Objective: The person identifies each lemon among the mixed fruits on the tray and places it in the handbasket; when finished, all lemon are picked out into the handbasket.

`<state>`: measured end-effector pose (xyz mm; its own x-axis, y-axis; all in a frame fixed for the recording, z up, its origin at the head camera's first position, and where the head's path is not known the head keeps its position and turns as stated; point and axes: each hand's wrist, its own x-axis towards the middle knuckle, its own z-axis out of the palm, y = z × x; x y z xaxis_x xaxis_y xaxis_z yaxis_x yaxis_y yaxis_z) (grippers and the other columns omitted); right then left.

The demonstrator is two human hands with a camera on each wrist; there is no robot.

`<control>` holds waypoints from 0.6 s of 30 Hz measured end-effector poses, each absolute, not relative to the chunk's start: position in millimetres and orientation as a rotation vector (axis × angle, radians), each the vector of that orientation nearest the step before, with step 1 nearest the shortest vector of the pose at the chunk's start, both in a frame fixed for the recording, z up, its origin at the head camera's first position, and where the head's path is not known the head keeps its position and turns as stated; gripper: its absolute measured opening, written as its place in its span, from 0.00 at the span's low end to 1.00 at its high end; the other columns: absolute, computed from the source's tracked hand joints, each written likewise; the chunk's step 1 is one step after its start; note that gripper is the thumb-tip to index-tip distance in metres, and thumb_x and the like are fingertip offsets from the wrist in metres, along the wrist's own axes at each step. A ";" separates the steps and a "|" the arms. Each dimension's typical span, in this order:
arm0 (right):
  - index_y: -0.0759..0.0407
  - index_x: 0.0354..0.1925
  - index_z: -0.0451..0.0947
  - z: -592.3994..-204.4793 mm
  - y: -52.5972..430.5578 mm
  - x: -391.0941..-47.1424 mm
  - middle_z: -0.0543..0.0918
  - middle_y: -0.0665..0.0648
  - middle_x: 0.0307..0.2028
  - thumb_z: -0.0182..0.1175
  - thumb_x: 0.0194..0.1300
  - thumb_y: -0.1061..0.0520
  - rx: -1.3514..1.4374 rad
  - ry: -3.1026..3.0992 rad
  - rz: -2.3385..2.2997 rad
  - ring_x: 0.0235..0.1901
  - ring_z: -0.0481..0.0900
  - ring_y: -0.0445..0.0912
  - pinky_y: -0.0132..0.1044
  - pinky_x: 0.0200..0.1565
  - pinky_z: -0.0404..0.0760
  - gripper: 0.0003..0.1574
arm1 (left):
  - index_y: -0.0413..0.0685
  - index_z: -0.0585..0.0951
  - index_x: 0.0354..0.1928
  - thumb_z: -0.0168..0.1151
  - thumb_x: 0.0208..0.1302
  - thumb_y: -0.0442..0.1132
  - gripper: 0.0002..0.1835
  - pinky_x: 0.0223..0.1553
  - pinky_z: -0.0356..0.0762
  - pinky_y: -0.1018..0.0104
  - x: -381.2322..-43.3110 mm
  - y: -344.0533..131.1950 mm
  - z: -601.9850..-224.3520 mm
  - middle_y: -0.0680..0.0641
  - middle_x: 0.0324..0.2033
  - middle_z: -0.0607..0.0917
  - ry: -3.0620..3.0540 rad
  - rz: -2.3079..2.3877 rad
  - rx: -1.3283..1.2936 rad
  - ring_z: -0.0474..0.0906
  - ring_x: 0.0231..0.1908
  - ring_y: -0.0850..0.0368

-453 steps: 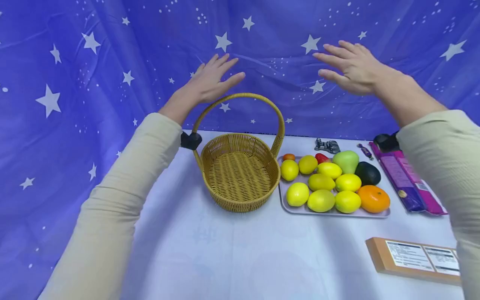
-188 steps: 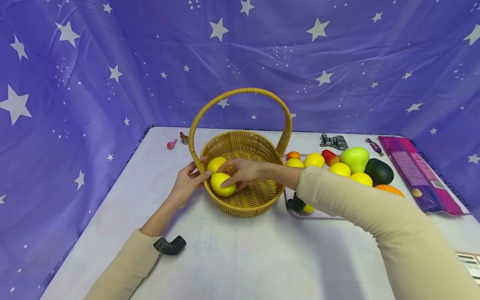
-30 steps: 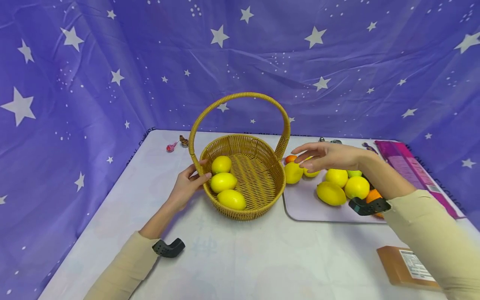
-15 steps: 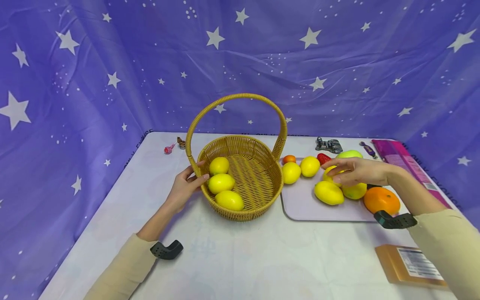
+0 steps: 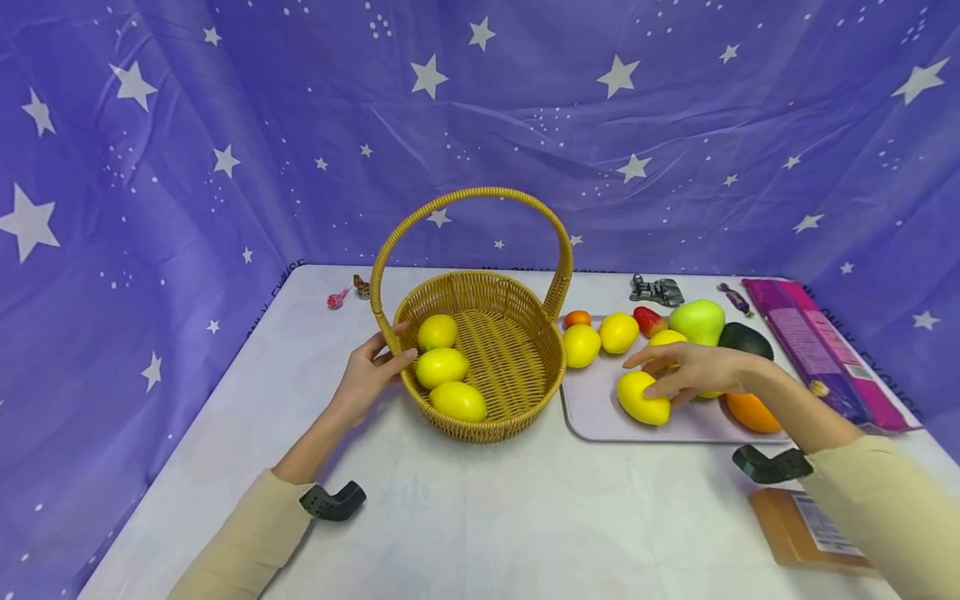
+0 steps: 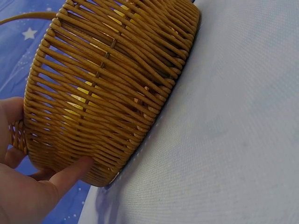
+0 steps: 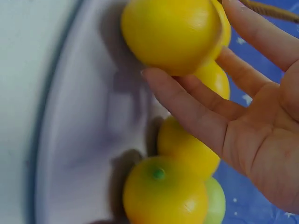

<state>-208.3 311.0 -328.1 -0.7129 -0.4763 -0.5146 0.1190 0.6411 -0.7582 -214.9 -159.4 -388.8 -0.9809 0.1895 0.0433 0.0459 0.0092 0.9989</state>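
My left hand [image 5: 367, 375] grips the left rim of a wicker basket [image 5: 517, 408] at the foot of its tall handle. In the left wrist view, a fingertip lies along the woven wall [image 6: 107, 107]. Three lemons rest inside the basket along its left side, the middle one a lemon [image 5: 442, 368]. Over the tray [image 5: 600, 421], my right hand [image 5: 701, 369] pinches another lemon [image 5: 637, 398] between thumb and fingers. That lemon [image 7: 173, 32] is close to the tray surface in the right wrist view; whether it touches is unclear.
Several lemons, an orange [image 5: 752, 412], strawberry [image 5: 649, 322], green pear [image 5: 697, 321] and dark avocado-like fruit [image 5: 746, 339] share the tray. Purple packets [image 5: 825, 350] lie right, a brown box [image 5: 806, 533] front right. Wrapped candies [image 5: 339, 298] and a dark metallic piece [image 5: 657, 291] lie at the back.
My right hand has come from above the tray's left part, rightward and down onto a lemon, which has turned and shifted slightly left and forward. My left hand keeps its hold on the basket.
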 end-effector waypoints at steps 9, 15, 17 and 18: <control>0.64 0.67 0.64 -335.0 305.9 -205.7 0.61 0.74 0.64 0.67 0.62 0.54 -0.249 2.149 -1.089 0.51 0.72 0.56 0.47 0.46 0.83 0.39 | 0.36 0.61 0.70 0.53 0.71 0.28 0.28 0.45 0.81 0.68 -214.4 -158.6 -389.4 0.35 0.66 0.63 2.133 2.143 0.247 0.67 0.61 0.35; 0.65 0.68 0.62 -314.0 303.5 -213.8 0.62 0.73 0.63 0.66 0.63 0.55 -0.343 2.193 -1.089 0.51 0.73 0.58 0.49 0.46 0.83 0.40 | 0.36 0.61 0.70 0.55 0.71 0.31 0.29 0.46 0.81 0.67 -214.4 -158.9 -389.3 0.35 0.66 0.64 2.150 2.131 0.259 0.68 0.61 0.37; 0.64 0.68 0.61 -303.9 300.2 -218.5 0.60 0.73 0.64 0.65 0.64 0.55 -0.380 2.216 -1.085 0.56 0.70 0.60 0.50 0.48 0.82 0.40 | 0.36 0.61 0.70 0.55 0.71 0.31 0.29 0.46 0.81 0.67 -214.3 -159.1 -389.4 0.35 0.66 0.64 2.154 2.129 0.261 0.68 0.61 0.37; 0.62 0.68 0.61 -298.9 297.9 -221.1 0.61 0.72 0.64 0.65 0.64 0.55 -0.403 2.226 -1.080 0.57 0.69 0.61 0.51 0.50 0.81 0.39 | 0.36 0.61 0.70 0.55 0.71 0.31 0.29 0.46 0.81 0.67 -214.1 -159.2 -389.6 0.35 0.66 0.64 2.155 2.128 0.262 0.68 0.61 0.37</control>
